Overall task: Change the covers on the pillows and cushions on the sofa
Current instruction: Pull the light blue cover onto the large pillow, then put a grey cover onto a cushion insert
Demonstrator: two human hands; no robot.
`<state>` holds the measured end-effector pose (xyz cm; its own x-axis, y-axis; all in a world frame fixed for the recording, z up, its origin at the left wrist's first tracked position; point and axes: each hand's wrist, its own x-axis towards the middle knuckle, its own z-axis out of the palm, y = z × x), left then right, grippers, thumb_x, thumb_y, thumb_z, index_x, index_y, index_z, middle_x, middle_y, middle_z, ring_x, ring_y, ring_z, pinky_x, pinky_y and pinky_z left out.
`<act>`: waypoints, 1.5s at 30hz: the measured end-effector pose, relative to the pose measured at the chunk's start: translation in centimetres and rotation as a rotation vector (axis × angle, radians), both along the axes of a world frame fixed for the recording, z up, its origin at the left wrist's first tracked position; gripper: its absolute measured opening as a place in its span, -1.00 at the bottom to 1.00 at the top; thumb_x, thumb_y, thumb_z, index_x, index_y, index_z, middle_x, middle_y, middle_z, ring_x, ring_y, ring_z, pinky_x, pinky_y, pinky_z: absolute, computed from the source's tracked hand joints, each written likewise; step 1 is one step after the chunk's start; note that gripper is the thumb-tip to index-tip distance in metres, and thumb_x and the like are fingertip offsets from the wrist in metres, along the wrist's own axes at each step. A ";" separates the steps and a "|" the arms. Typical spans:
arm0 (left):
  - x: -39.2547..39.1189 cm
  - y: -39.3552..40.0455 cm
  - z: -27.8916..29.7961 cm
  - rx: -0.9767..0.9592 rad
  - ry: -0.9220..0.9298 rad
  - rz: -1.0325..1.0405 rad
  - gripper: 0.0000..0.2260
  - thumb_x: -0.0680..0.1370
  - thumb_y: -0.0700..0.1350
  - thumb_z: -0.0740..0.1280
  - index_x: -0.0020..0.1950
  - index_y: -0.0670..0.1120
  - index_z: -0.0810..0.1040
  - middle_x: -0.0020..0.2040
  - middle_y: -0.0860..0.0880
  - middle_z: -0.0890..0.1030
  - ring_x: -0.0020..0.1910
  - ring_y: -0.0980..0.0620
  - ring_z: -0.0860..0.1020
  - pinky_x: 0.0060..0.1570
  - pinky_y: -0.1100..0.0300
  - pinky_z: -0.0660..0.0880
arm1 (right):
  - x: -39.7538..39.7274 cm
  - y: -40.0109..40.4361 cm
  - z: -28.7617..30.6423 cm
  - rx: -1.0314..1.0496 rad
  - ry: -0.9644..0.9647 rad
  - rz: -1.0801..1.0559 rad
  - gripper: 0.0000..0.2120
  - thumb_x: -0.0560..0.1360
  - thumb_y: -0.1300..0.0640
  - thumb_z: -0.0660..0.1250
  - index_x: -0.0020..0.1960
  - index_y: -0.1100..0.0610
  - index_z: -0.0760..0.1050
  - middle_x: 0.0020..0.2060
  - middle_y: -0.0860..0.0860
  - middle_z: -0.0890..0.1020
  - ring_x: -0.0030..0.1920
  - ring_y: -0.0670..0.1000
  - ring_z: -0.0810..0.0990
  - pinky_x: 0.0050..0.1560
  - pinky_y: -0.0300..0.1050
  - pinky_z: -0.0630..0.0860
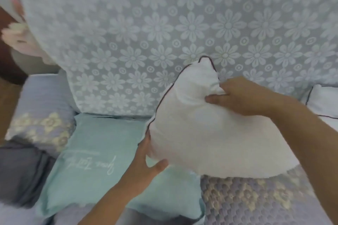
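Observation:
A white cushion (197, 133) with dark piping along its edge is held up over the sofa seat, in front of the flowered backrest cover (146, 33). My right hand (237, 97) pinches a bunch of its fabric near the top corner. My left hand (146, 162) grips the cushion's lower left edge, thumb in front and fingers behind. A teal pillow (95, 159) with script lettering lies flat on the seat below and to the left.
A lilac cushion with cream flowers (42, 111) leans at the left. Dark grey cloth (20, 171) lies bunched at lower left. Another white piped cushion (323, 100) sits at the right edge. A lilac quilted seat cover (256, 199) shows at lower right.

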<state>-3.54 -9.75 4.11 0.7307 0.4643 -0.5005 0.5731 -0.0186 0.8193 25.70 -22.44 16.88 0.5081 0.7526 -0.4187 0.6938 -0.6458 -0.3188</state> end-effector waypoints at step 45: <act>-38.3 37.9 18.0 -0.247 -0.460 0.679 -0.82 0.64 -0.20 0.29 0.15 -0.29 0.57 0.01 -0.23 0.67 0.00 -0.17 0.65 0.02 -0.04 0.57 | -52.2 36.5 3.3 0.639 0.579 -0.013 -0.54 0.55 0.07 0.42 0.40 -0.16 0.42 0.32 -0.21 0.49 0.32 -0.28 0.43 0.32 -0.25 0.41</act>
<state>-41.82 28.11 22.14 0.4893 0.7913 -0.3667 0.0048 0.4180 0.9084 -26.47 14.07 20.20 0.3553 0.9280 -0.1125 0.3034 -0.2284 -0.9251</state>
